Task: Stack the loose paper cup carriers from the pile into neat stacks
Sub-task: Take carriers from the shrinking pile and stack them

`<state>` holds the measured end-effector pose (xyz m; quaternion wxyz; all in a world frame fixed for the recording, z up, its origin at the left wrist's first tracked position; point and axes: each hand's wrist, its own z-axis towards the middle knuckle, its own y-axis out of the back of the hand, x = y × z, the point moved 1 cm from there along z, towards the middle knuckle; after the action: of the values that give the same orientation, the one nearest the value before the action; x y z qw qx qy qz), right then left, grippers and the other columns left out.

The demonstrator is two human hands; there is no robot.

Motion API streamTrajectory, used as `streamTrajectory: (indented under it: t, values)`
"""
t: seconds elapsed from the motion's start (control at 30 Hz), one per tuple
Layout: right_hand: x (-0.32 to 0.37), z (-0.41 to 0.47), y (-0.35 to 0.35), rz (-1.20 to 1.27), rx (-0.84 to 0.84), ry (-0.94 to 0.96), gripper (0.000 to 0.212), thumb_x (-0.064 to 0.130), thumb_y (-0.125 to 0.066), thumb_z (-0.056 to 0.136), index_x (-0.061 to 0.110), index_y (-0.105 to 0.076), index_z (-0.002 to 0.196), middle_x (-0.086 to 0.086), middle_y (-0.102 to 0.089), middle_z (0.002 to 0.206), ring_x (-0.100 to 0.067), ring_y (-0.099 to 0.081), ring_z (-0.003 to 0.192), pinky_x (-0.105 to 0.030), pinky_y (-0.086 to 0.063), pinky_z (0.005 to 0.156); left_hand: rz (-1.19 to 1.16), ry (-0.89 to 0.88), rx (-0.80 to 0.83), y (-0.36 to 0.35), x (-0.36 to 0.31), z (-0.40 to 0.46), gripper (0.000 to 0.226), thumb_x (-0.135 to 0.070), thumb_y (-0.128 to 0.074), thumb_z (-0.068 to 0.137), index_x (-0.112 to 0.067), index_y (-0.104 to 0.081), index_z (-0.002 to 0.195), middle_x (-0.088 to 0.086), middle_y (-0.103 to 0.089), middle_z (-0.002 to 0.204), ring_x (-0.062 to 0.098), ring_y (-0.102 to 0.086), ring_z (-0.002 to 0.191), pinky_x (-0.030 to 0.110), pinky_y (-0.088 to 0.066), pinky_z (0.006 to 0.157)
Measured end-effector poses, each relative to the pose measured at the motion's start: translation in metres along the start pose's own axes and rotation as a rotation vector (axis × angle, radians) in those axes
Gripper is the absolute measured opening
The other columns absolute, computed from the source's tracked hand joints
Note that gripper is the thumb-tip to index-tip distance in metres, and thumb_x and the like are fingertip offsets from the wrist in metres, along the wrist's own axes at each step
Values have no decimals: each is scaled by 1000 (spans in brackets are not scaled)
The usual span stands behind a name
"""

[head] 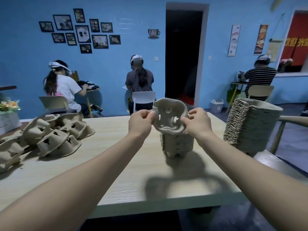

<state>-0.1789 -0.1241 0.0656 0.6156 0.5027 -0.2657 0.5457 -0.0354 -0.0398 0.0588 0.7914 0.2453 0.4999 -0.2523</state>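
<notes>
both hands: left hand (141, 121), right hand (198, 123) grip carrier (170, 118) | apparently above short stack (177, 144)

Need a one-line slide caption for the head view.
Both hands, left hand and right hand, hold one cup carrier above a short stack; loose pile at left.

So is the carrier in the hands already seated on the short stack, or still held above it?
Held above: the carrier is tilted, gripped by the left hand and right hand, over the short stack.
</notes>
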Motion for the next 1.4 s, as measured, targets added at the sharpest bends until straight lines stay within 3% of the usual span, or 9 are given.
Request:
streamTrajectory:
  t: [0.37, 0.5, 0.67, 0.77, 0.83, 0.93, 1.03, 1.27, 1.4]
  values:
    - [-6, 13, 11, -56, -73, -11, 18, 8, -56, 88, 14, -63, 73, -2, -61, 77, -16, -53, 73, -24, -38, 65, 18, 116, -5, -28, 12, 10, 9, -23, -71, 83, -14, -68, 81, 3, -69, 76, 17, -64, 74, 31, -53, 73]
    - [-14, 12, 10, -93, -65, -40, 17, 3, -51, 85, -6, -64, 78, -18, -66, 83, -21, -52, 68, -29, -42, 61, 65, 101, -18, -33, 18, 10, 11, -20, -70, 83, -16, -71, 73, 2, -71, 75, 19, -67, 76, 35, -56, 82]
    - [-23, 12, 6, -142, -38, -57, 23, 1, -51, 84, -13, -63, 98, -28, -63, 104, -41, -57, 101, -47, -49, 81, 125, 107, -32, -34, 23, 10, 10, -22, -71, 83, -12, -72, 81, 2, -72, 78, 19, -69, 81, 32, -54, 80]
    - [-27, 9, 4, -193, 15, -33, 17, 1, -47, 81, -2, -54, 65, -25, -45, 68, -40, -38, 69, -37, -32, 52, 177, 116, -37, -34, 28, 10, 17, -26, -70, 83, -12, -73, 92, 0, -72, 83, 16, -67, 84, 30, -53, 81]
    - [-30, 8, 3, -203, 32, -20, 19, 2, -46, 80, 9, -40, 62, -12, -31, 66, -23, -25, 67, -33, -17, 55, 200, 118, -30, -34, 30, 9, 18, -26, -70, 83, -12, -73, 94, -1, -72, 85, 16, -66, 85, 31, -52, 82]
    - [-35, 9, 4, -219, 32, -10, 18, 3, -47, 82, 5, -47, 64, -16, -39, 67, -28, -32, 67, -31, -25, 57, 223, 118, -21, -36, 31, 9, 14, -23, -69, 83, -12, -72, 90, -1, -71, 84, 17, -66, 86, 33, -53, 84]
    - [-39, 11, 3, -213, 26, -5, 20, 6, -50, 86, -10, -62, 83, -25, -63, 83, -41, -54, 84, -37, -46, 70, 277, 105, -19, -36, 31, 10, 16, -23, -68, 85, -13, -68, 96, 1, -70, 92, 19, -65, 91, 36, -52, 87]
    - [-37, 8, 4, -332, 84, 61, 38, 18, -49, 92, 7, -56, 127, -9, -57, 131, -27, -47, 124, -37, -38, 100, 432, -13, 81, -34, 32, 9, 28, -27, -55, 92, -18, -58, 119, 4, -55, 124, 20, -57, 106, 38, -47, 91]
    - [-21, 5, -4, -404, 97, 172, 40, 22, -51, 92, 12, -52, 132, -6, -52, 135, -26, -42, 127, -42, -36, 106, 477, -90, 111, -15, 36, 6, 30, -27, -55, 93, -16, -56, 121, 4, -53, 124, 17, -55, 106, 33, -46, 91]
